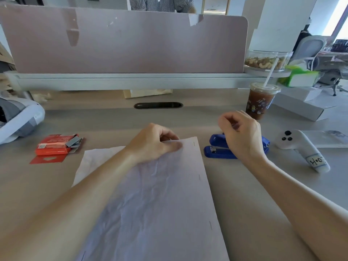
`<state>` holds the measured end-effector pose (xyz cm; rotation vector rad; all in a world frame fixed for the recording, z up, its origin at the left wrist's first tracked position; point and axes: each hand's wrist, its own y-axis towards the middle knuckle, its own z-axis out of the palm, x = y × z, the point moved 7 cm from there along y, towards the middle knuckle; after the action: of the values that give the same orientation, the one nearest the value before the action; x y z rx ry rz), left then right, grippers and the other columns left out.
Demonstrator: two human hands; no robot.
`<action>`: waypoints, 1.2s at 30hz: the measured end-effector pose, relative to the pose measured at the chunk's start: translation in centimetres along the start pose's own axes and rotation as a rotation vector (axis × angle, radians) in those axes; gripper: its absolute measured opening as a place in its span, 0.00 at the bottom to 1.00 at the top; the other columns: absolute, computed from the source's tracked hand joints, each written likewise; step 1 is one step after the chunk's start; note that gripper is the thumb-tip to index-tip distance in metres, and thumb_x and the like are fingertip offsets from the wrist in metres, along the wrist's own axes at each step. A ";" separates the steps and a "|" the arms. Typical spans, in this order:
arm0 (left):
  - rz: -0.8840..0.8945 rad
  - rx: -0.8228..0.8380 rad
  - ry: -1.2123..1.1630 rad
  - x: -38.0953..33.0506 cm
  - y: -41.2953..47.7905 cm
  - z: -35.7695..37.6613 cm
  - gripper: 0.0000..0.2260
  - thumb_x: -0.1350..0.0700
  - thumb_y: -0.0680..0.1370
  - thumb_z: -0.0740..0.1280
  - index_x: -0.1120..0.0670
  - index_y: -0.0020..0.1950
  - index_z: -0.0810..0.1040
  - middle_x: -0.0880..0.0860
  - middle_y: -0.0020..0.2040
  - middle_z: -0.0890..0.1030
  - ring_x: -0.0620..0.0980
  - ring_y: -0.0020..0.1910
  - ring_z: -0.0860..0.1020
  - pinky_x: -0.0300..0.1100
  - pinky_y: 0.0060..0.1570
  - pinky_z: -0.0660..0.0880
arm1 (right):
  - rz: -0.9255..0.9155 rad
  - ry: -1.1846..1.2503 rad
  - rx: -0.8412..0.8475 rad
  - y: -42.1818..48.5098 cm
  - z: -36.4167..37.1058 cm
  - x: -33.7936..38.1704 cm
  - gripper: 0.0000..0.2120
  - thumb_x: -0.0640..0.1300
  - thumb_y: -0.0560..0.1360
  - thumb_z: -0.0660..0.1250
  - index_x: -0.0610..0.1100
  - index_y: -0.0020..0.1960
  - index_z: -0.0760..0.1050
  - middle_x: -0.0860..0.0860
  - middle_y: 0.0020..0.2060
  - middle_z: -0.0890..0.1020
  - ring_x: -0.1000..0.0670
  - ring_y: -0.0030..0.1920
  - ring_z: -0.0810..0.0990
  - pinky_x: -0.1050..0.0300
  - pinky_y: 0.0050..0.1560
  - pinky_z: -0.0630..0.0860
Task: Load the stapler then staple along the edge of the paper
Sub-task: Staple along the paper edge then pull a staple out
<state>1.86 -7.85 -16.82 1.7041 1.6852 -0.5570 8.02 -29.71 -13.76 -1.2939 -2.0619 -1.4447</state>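
Note:
A creased white sheet of paper point(160, 200) lies on the desk in front of me, with three staples showing along its right edge. My left hand point(154, 143) rests on the sheet's far end, thumb and fingers pinching its top edge. A blue stapler point(218, 150) lies on the desk just right of the paper. My right hand point(242, 132) hovers just above the stapler with its fingers loosely curled and nothing in them. An open red staple box point(53, 146) with grey staple strips sticking out sits at the left.
An iced drink cup with a straw point(260, 101) stands behind my right hand. A white controller point(301, 147) lies at the right, a white headset point(18, 119) at the far left. A pink divider panel point(122, 40) closes off the back of the desk.

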 end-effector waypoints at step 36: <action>0.604 -0.062 -0.163 -9.0 -3.6 -1.7 0.06 0.62 0.72 0.74 0.52 0.37 0.85 0.48 0.44 0.84 0.43 0.41 0.82 0.30 0.39 0.71 | -0.427 0.177 0.231 -4.3 -1.7 6.0 0.08 0.33 0.69 0.72 0.45 0.39 0.83 0.53 0.38 0.84 0.52 0.37 0.82 0.60 0.36 0.80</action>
<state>-2.66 -13.14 -9.86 1.9396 0.9871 -0.3360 0.88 -28.59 -11.39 -0.6381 -2.3890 -1.3651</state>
